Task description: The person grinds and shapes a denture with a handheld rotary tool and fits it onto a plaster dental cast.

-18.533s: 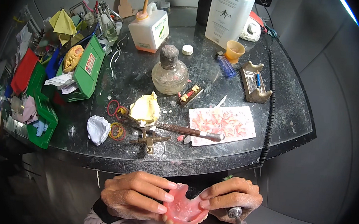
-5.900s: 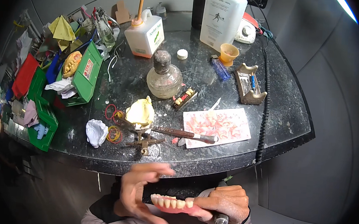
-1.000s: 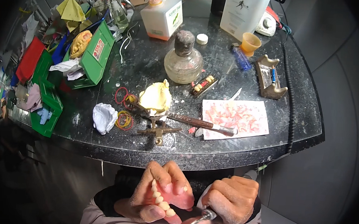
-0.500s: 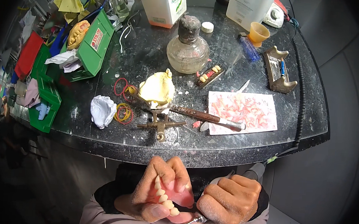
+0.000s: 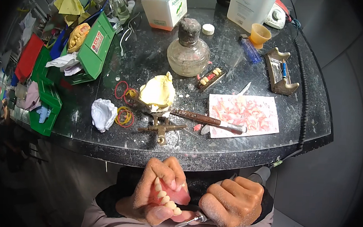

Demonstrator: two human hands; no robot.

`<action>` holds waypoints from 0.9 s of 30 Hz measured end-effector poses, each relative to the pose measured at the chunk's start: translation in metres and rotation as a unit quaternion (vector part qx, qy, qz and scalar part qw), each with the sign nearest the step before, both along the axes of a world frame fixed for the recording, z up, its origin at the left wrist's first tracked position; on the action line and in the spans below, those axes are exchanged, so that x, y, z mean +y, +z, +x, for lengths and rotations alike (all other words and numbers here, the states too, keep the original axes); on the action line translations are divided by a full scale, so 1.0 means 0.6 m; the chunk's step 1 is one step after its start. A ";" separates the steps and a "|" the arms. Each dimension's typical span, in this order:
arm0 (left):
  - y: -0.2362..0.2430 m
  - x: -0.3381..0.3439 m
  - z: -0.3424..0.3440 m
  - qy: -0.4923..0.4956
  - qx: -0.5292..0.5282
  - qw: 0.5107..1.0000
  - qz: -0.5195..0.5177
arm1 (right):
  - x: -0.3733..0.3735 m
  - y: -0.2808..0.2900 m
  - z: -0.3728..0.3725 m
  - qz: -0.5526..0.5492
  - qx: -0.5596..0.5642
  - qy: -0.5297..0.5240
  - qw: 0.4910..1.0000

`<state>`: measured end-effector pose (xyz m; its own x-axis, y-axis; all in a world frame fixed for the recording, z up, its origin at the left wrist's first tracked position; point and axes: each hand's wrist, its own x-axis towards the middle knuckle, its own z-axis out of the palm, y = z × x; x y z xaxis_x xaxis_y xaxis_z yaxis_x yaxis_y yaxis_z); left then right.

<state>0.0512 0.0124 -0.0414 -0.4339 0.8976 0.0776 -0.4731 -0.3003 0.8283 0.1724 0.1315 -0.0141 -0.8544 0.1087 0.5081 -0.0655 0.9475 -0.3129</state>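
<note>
My left hand [image 5: 142, 190] is closed round a pink denture [image 5: 179, 197] with a row of cream teeth, its thumb below and its bent fingers above. Closed in a fist, my right hand [image 5: 232, 204] grips a rotary handpiece [image 5: 201, 217]. The handpiece's slim metal bur [image 5: 184, 222] points left, close under the lower pink edge of the denture; whether they touch I cannot tell. The handpiece's grey rear end shows behind the right hand, beside a cable. Both hands are over my lap, in front of the bench edge.
On the dark bench [image 5: 85, 124] stand a yellow plaster model [image 5: 158, 91] on a metal articulator [image 5: 161, 131], a wooden-handled knife [image 5: 196, 117], a pink-smeared pad [image 5: 243, 117] and a glass spirit burner [image 5: 188, 57]. Green bins [image 5: 94, 50] are at left, bottles [image 5: 165, 8] at back.
The denture and my left fingers have shifted slightly left and tilted a little. The bur tip sits slightly further left. Both grips stay the same; the bench view has moved a touch.
</note>
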 end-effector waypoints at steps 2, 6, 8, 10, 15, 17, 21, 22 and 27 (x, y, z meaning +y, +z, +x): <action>-0.004 0.001 -0.001 -0.023 0.030 0.999 0.009 | -0.001 0.001 0.002 0.015 0.011 0.001 1.000; -0.002 0.000 -0.001 -0.004 0.042 0.999 -0.001 | -0.003 0.004 0.002 -0.024 -0.027 -0.010 0.999; -0.005 -0.001 -0.003 -0.004 0.074 0.997 -0.002 | -0.003 0.004 0.004 -0.007 -0.020 -0.001 1.000; -0.006 0.000 -0.007 -0.002 0.101 0.995 0.003 | -0.002 0.011 0.001 -0.032 -0.036 -0.040 0.998; -0.005 0.000 -0.010 -0.002 0.162 0.987 -0.001 | 0.002 0.002 0.007 0.004 -0.031 -0.005 1.000; -0.005 0.000 -0.008 -0.003 0.179 0.984 -0.007 | 0.002 0.004 0.008 0.009 -0.030 -0.004 1.000; -0.015 -0.001 -0.012 -0.002 0.178 0.984 0.022 | 0.003 0.010 0.008 0.009 -0.055 -0.014 0.998; -0.016 -0.002 -0.012 -0.005 0.184 0.983 0.017 | 0.003 0.007 0.008 -0.007 -0.053 -0.012 0.999; -0.013 0.000 -0.014 -0.022 0.202 0.979 -0.003 | 0.007 0.008 0.011 0.005 -0.053 -0.009 0.999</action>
<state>0.0430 0.0123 -0.0492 -0.3301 0.9157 0.2292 -0.1180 -0.2810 0.9524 0.1787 0.1357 -0.0094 -0.9017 0.1206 0.4152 -0.0146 0.9512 -0.3082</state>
